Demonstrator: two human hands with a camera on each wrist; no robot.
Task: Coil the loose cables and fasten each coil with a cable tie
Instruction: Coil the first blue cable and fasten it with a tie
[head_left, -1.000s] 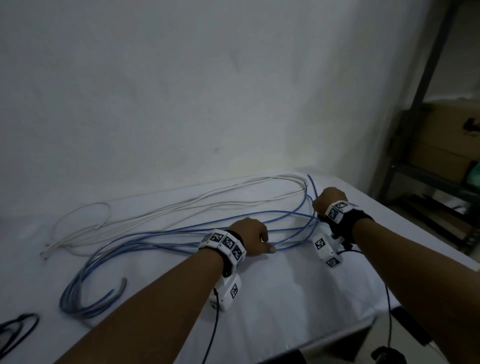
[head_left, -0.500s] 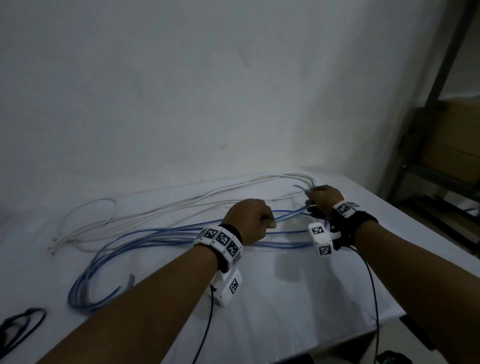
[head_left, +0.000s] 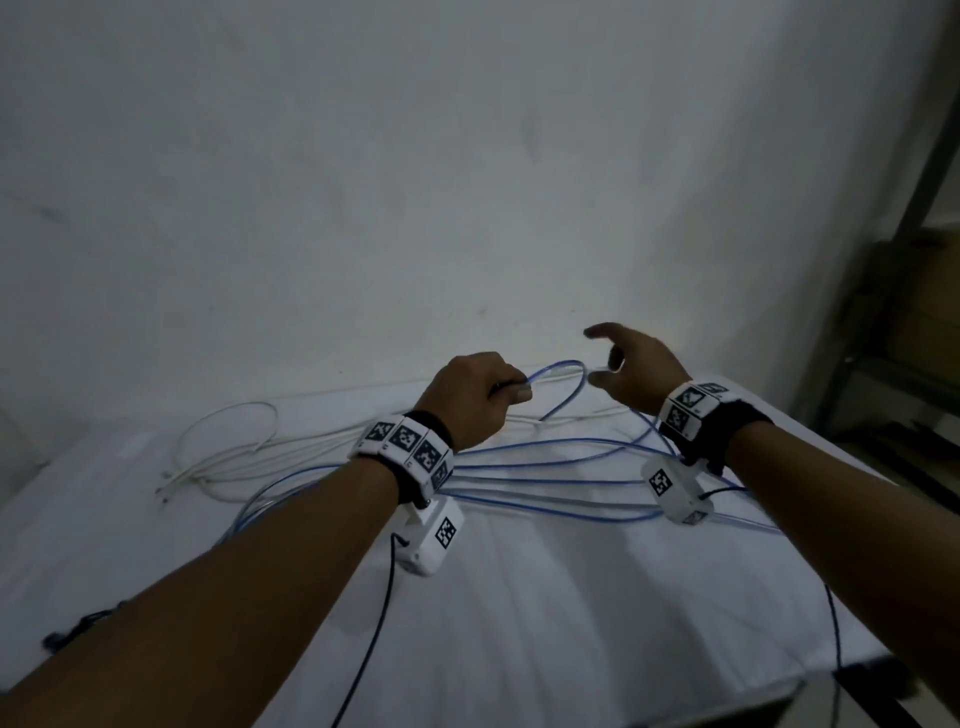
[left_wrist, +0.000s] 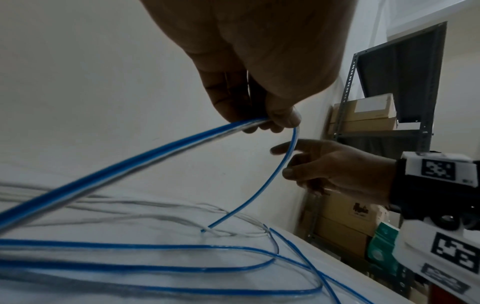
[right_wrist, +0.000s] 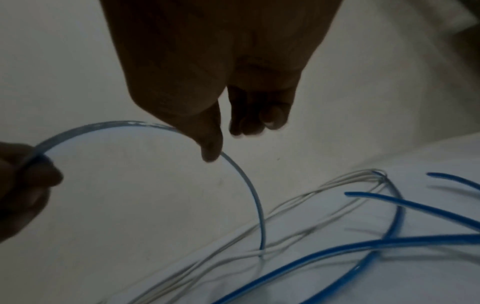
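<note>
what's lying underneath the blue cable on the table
White cable strands run under the blue cable at the far edge, on the white table. The forearms hide part of the crossing.

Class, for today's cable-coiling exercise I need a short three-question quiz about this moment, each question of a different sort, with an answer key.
1. True or false: the left hand grips strands of the thin blue plastic-sheathed cable.
2. Multiple choice: the right hand is (A) clenched in a fist on the white cloth-covered table, (B) raised with fingers spread beside the lifted blue loop, (C) pulling the thin white cable.
3. Fill in: the white cable lies on the table on the ____ side of the blue cable, nearer the wall.

Key: 1 true; 2 B; 3 far.
</note>
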